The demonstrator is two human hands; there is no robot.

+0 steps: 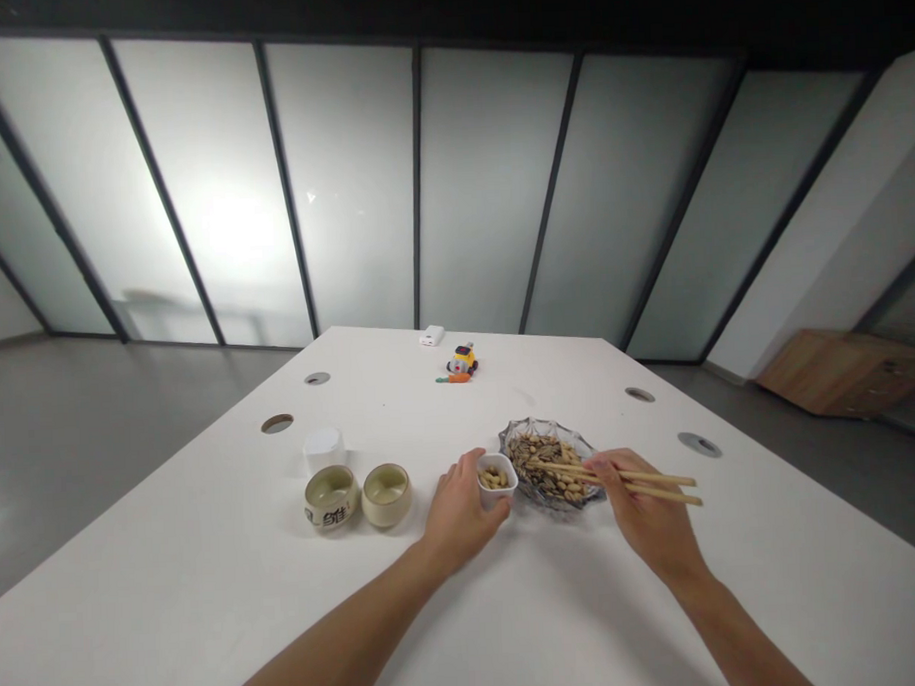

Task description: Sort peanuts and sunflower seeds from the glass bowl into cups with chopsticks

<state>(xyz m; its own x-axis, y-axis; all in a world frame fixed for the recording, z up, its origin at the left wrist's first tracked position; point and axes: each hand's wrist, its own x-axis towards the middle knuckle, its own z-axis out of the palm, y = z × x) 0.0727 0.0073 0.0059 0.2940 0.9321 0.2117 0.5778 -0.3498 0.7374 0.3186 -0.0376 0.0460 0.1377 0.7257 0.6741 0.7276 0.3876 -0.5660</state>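
My left hand (463,513) is closed around a small white square cup (498,497), thumb on the near side. Several peanuts (493,478) lie inside the cup. A pair of wooden chopsticks (662,484) is gripped in my right hand (644,512). Their tips reach into a clear glass bowl (510,428) just right of the cup. The bowl holds sunflower seeds (534,448) mixed with peanuts in the shell. Whether the chopstick tips pinch a piece is too small to tell.
Left of my hands stand two ceramic cups, one with black characters (332,499) and one plain (386,498). Behind them is a white container (324,448). Farther back on the white table (232,551) are a toy car (462,359), a toy carrot (454,379) and a white box (431,336).
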